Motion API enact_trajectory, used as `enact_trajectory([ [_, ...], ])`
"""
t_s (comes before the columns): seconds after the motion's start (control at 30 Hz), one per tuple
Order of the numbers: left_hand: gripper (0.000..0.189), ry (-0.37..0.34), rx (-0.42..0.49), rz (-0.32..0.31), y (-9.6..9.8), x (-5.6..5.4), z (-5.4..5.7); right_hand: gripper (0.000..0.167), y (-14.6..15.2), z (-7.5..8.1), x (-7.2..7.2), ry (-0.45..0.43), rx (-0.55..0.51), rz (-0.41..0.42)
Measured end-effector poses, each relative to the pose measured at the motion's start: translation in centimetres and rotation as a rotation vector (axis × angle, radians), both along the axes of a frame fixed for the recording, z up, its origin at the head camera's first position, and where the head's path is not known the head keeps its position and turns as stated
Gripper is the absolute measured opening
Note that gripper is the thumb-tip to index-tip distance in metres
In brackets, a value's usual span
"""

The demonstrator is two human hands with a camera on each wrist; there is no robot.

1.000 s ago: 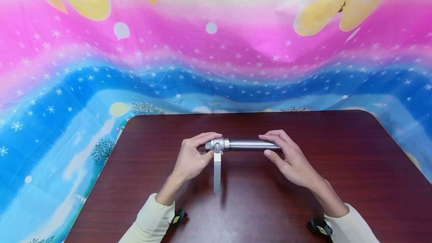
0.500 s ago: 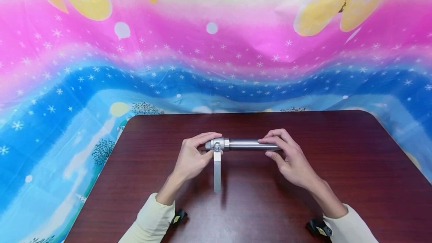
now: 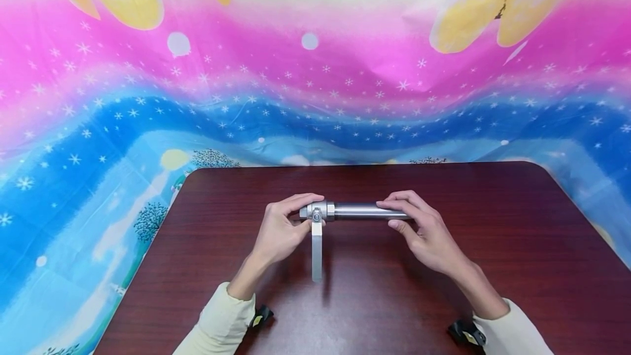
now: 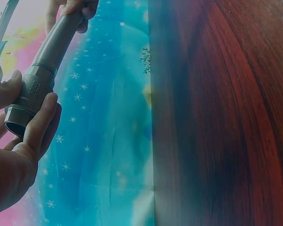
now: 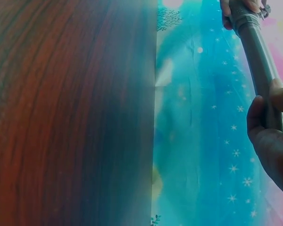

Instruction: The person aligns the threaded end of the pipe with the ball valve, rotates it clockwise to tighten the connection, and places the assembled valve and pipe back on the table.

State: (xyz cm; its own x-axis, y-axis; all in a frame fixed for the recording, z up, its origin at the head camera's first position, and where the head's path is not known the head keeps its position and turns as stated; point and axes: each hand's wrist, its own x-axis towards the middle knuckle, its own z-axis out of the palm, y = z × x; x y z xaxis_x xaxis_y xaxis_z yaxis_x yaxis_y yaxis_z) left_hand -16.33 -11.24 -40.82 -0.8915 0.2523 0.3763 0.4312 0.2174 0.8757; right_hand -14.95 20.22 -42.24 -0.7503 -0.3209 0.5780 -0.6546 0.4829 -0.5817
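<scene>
A metal ball valve [image 3: 317, 211] with a hexagonal open end is joined to a smooth metal pipe [image 3: 362, 211], held level above the table. The valve's long flat lever handle [image 3: 317, 256] points toward the person. My left hand [image 3: 282, 230] grips the valve body between thumb and fingers; in the left wrist view, the valve [image 4: 33, 92] shows its threaded joint with the pipe [image 4: 59, 42]. At the pipe's far right end, my right hand [image 3: 429, 234] holds it between thumb and fingers. That grip shows in the right wrist view, where fingers curl round the pipe [image 5: 259, 61].
A dark red-brown wooden table [image 3: 394, 300] with rounded far corners lies beneath. Behind it hangs a colourful cloth backdrop [image 3: 315, 97] with snowflakes. Black devices sit at the left wrist [image 3: 261, 316] and at the right wrist [image 3: 465, 333].
The fingers of my right hand have shifted slightly on the pipe. The left hand and the valve stay nearly still.
</scene>
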Motion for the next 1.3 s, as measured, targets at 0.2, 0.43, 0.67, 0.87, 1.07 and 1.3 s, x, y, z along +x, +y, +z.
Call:
enact_trajectory([
  [0.2,0.049,0.009,-0.013,0.003,-0.02,-0.03,0.05,0.050,0.03,0.06,0.00,0.003,0.019,0.004],
  [0.43,0.049,0.011,-0.016,-0.001,-0.01,-0.04,0.02,0.053,0.02,0.02,0.29,-0.038,0.044,-0.002],
  [0.67,0.050,0.020,-0.022,0.006,-0.01,-0.06,-0.02,0.065,-0.27,-0.16,0.38,-0.061,0.023,-0.001],
  [0.87,0.051,0.009,-0.014,0.004,0.00,-0.09,0.08,0.059,-0.18,-0.13,0.19,0.004,-0.023,0.018],
  [1.07,0.050,0.013,-0.012,0.002,0.09,-0.02,0.14,0.051,-0.15,-0.13,0.03,0.062,-0.051,0.013],
  [1.3,0.050,0.007,-0.007,-0.001,0.06,0.04,0.10,0.054,-0.11,-0.03,0.04,0.048,-0.052,0.013],
])
